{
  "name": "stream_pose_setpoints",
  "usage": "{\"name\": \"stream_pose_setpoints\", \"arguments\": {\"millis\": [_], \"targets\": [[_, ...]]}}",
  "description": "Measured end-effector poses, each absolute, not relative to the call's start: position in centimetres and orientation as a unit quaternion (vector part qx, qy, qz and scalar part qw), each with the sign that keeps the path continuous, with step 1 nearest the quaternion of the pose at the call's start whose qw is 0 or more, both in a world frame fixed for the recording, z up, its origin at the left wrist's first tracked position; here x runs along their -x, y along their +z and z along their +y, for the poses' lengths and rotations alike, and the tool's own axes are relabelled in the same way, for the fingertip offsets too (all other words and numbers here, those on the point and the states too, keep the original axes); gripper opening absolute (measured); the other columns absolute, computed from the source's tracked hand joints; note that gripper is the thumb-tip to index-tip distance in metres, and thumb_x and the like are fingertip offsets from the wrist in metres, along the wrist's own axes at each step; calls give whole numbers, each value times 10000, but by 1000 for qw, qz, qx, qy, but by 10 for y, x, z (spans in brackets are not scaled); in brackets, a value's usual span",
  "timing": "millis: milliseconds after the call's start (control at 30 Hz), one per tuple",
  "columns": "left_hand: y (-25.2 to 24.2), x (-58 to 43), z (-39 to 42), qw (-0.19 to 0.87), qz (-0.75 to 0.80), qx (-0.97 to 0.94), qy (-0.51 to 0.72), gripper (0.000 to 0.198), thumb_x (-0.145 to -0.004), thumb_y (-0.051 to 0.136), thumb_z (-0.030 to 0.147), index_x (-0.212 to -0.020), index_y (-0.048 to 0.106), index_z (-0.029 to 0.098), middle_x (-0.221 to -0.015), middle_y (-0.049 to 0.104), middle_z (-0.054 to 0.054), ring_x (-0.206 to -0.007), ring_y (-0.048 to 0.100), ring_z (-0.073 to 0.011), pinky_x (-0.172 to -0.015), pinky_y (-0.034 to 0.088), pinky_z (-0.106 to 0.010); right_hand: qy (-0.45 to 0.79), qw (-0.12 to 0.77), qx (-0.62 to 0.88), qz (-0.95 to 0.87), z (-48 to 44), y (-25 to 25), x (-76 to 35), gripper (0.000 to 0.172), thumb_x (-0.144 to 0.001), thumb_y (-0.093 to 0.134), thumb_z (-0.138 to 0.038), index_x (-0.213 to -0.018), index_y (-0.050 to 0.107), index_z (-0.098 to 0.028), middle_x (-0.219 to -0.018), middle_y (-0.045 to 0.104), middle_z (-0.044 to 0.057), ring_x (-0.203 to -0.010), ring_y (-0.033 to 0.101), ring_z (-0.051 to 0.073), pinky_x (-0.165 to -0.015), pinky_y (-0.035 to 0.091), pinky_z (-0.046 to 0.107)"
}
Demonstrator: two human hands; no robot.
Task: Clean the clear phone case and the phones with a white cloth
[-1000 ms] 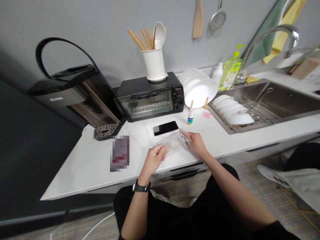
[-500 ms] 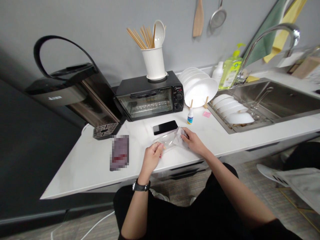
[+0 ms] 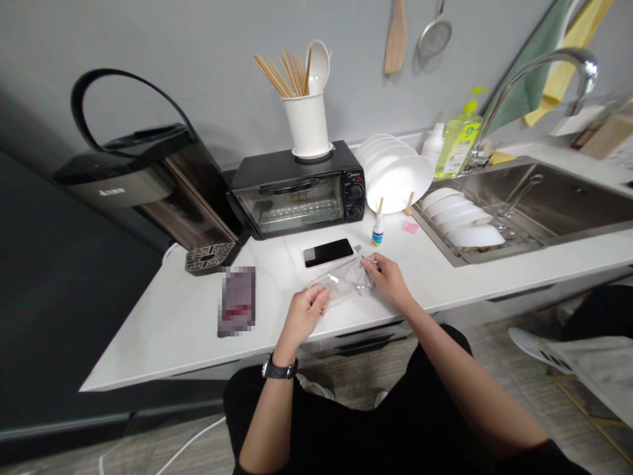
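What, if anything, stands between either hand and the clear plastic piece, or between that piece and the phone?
Nothing visible: the left hand and right hand both hold the clear plastic piece directly, and no other object shows between it and the phone.

A clear, glossy, creased plastic sleeve (image 3: 342, 281) slants between both hands (image 3: 304, 313) (image 3: 388, 280).

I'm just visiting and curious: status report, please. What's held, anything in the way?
Left grip: pinching clear plastic, left end. Right grip: pinching its right end. Phone just beyond, small bottle farther back; neither seems in the way.
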State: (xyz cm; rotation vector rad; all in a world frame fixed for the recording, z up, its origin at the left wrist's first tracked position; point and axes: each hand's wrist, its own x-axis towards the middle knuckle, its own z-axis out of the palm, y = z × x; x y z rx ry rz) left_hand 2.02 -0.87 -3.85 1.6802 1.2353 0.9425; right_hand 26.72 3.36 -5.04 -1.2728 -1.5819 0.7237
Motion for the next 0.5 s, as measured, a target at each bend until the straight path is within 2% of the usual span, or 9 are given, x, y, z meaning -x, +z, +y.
{"name": "stream_pose_setpoints", "arguments": {"millis": [100, 267, 400, 500], "targets": [[-39, -20, -9, 398, 504, -661, 388, 398, -1002, 525, 506, -838, 682, 178, -573, 523, 46, -552, 482, -124, -606, 392, -246, 291, 474, 518, -650, 33, -50, -268, 469, -985, 510, -572, -664, 427, -240, -587, 387, -39, -587, 392, 153, -584, 313, 295], [-41, -19, -6, 370, 524, -657, 397, 402, -997, 527, 507, -831, 693, 181, -578, 535, 39, -565, 506, -134, -617, 398, -250, 293, 468, 509, -660, 30, -46, -268, 425, -960, 538, -579, -731, 534, -221, -658, 473, -21, -624, 424, 155, -595, 334, 290], [-40, -20, -7, 392, 506, -662, 390, 405, -998, 523, 510, -828, 684, 180, -571, 523, 43, -558, 488, -129, -610, 392, -247, 273, 472, 536, -645, 28, -47, -267, 524, -993, 485, -576, -602, 390, -239, -558, 348, -34, -564, 360, 146, -564, 270, 303], [-40, -20, -7, 372, 520, -659, 397, 394, -999, 526, 496, -827, 686, 180, -572, 527, 42, -566, 499, -130, -619, 395, -247, 269, 465, 525, -660, 28, -46, -266, 448, -980, 506, -540, -659, 454, -233, -597, 427, -29, -585, 397, 149, -588, 300, 297]]}}
